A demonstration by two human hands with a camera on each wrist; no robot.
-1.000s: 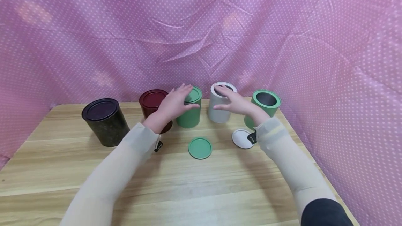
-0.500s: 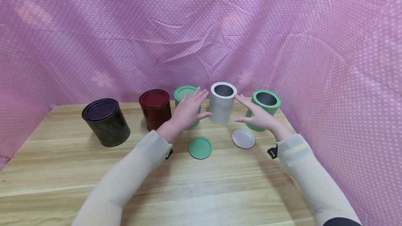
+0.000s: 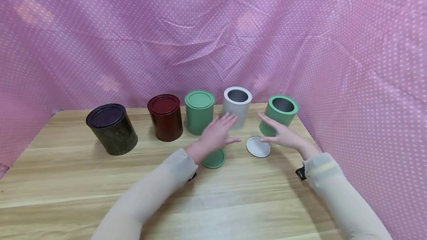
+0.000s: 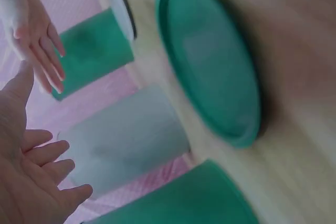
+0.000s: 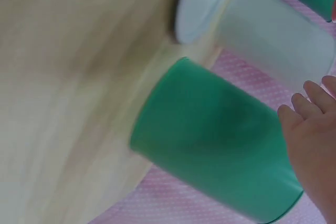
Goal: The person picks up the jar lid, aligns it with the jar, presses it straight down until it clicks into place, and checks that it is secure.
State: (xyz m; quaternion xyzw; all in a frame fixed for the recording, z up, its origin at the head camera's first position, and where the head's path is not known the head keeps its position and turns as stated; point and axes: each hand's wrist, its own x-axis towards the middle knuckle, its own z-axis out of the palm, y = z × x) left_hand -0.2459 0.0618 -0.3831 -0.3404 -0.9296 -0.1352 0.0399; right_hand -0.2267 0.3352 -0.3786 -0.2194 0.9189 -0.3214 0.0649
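In the head view, a pale wood-grained worktop [image 3: 233, 203] runs back to a pink, white-dotted cloth [image 3: 213, 29] that hangs creased along the rear and both sides. Toward the back stand, from left to right, a black cylindrical can [image 3: 115, 132], a dark red cylindrical can [image 3: 168, 123] and a green cylindrical can [image 3: 199, 117], each with its top covered, then an open-topped white cylindrical can [image 3: 235, 108] and an open-topped green cylindrical can [image 3: 282, 119]. A flat round green disc [image 3: 216, 159] and a flat round white disc [image 3: 257, 149] lie in front. The left hand [image 3: 216, 135], fingers extended, partly hides the green disc; the right hand [image 3: 282, 133], thumb and fingers apart, is before the open-topped green can.

The left wrist view shows the green disc whole, its raised rim plain, and both palms, the left hand's fingers spread.

The right wrist view shows the open-topped green can's smooth side, largely covered from above; the right hand's extended fingers are near its upper end, though whether they touch I cannot tell.
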